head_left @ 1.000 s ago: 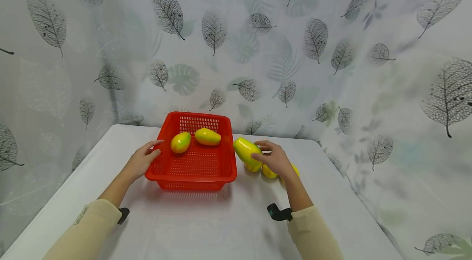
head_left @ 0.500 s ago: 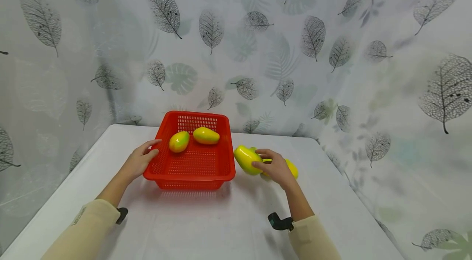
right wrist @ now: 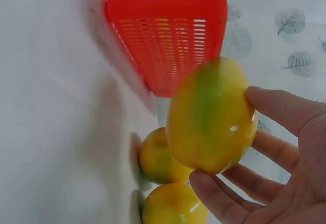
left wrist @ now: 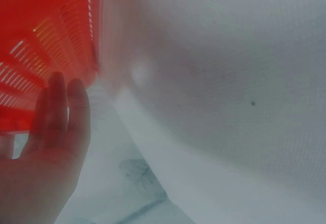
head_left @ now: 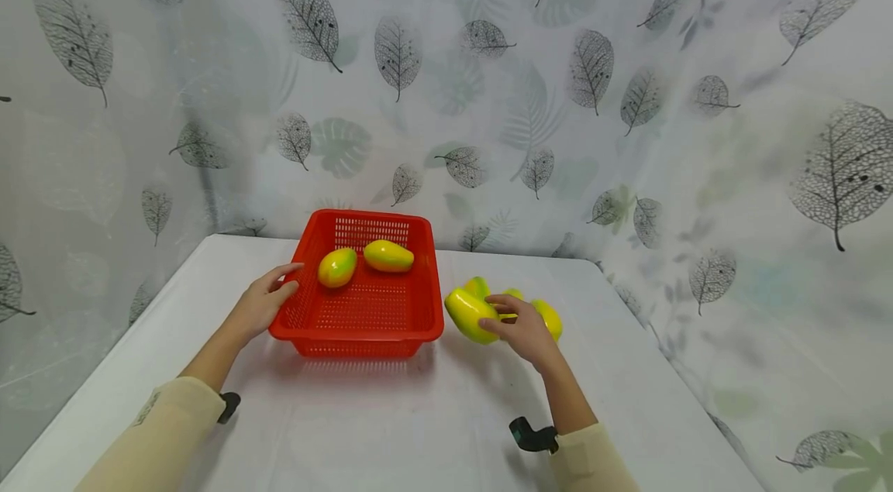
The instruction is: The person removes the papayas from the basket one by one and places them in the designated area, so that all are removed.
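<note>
My right hand (head_left: 525, 329) holds a yellow papaya (head_left: 471, 315) with a green streak, just right of the basket. In the right wrist view, thumb and fingertips grip the papaya (right wrist: 211, 117) from its sides. More yellow papayas (head_left: 548, 318) lie beside and partly behind this hand. On the left, my left hand (head_left: 261, 304) touches the left rim of a red plastic basket (head_left: 359, 336). The left wrist view has its fingers (left wrist: 77, 112) nearly straight along the basket's slotted wall. Inside the basket lie two papayas, one yellow-green (head_left: 338, 268) and one yellow (head_left: 387, 256).
A white-covered table (head_left: 391, 422) carries everything. Behind it and to the right hangs a pale curtain (head_left: 446, 89) printed with leaves. Dark wrist cameras (head_left: 533, 435) stick out from both forearms.
My right hand has moved down and slightly toward me with the papaya, uncovering more of the papayas behind it. My left hand stays at the basket rim. The view has shifted slightly.
</note>
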The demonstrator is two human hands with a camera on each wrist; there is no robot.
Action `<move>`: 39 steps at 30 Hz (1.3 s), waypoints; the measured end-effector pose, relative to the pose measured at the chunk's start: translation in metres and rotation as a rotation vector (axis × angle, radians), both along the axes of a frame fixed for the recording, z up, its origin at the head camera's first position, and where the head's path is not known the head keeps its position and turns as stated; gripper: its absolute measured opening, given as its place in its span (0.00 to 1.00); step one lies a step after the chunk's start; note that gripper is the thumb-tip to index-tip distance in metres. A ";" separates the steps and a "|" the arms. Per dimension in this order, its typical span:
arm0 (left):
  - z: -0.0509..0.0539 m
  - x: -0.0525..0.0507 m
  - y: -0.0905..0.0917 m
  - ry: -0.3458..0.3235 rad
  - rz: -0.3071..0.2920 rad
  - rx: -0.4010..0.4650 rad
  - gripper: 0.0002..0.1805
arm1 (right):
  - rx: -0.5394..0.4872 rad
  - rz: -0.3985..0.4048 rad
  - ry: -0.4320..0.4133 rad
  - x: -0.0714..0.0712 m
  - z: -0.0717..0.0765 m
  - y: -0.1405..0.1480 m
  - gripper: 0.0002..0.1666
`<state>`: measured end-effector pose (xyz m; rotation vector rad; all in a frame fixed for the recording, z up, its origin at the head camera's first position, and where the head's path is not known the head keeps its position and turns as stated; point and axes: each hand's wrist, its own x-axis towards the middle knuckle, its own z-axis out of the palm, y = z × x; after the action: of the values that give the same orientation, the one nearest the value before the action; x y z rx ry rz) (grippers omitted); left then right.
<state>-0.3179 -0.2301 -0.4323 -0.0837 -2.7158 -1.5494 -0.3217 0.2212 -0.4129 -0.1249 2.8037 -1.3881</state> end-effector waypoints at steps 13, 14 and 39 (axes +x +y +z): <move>0.002 0.001 0.001 0.001 0.003 0.001 0.30 | 0.054 0.003 -0.009 0.005 -0.012 0.001 0.31; 0.002 0.001 0.001 0.002 0.003 0.002 0.30 | 0.053 0.007 -0.008 0.005 -0.013 0.001 0.30; 0.002 0.002 0.002 -0.001 0.005 0.007 0.30 | 0.091 -0.037 -0.082 0.009 -0.029 0.006 0.30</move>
<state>-0.3164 -0.2285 -0.4306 -0.0764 -2.7094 -1.5584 -0.3123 0.2274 -0.4414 -0.0147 2.8090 -1.2397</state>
